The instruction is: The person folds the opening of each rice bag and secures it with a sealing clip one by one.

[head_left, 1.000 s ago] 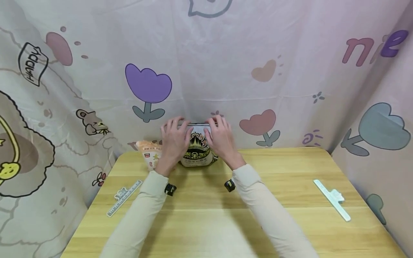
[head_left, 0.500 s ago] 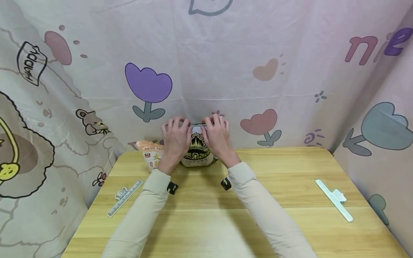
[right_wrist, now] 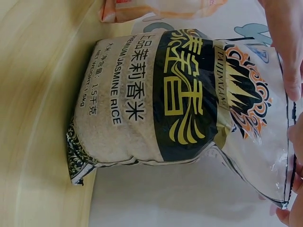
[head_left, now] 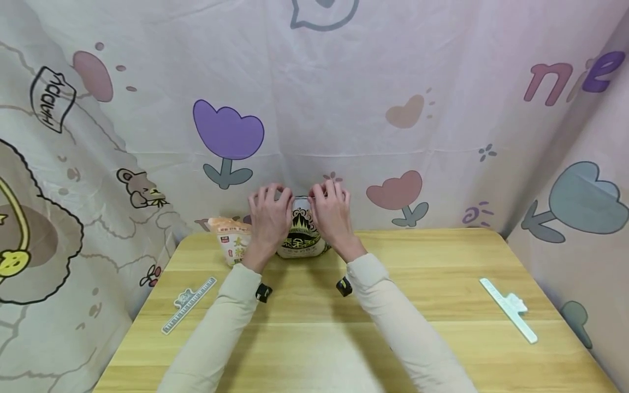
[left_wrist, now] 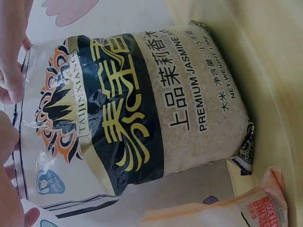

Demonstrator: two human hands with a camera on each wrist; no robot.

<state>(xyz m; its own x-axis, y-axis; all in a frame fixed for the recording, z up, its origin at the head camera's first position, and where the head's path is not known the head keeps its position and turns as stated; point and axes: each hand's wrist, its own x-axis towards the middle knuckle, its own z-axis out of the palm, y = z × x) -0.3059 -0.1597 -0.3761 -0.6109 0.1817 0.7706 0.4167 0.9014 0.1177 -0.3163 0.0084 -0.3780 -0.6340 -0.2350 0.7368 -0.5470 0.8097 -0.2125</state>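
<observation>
A bag of jasmine rice (head_left: 301, 234) stands upright on the table at the back, its black-and-gold label facing me. My left hand (head_left: 270, 221) pinches the left part of its top edge, thumb in front and fingers behind. On the right part of the same edge, my right hand (head_left: 332, 215) grips in the same way. In the left wrist view the rice bag (left_wrist: 128, 104) shows a flattened upper part above the rice. Fingertips of both hands line the sealed top of the rice bag (right_wrist: 184, 99) in the right wrist view.
An orange-and-white food bag (head_left: 230, 237) stands just left of the rice bag, partly hidden by my left arm. A grey ruler-like clip (head_left: 189, 304) lies on the left of the wooden table (head_left: 314, 349), a pale green clip (head_left: 509, 310) on the right. A printed curtain (head_left: 314, 109) hangs behind.
Both hands have come slightly closer together along the top edge of the rice bag, the right one shifting left. The bag stays in place, and the head view has tilted slightly.
</observation>
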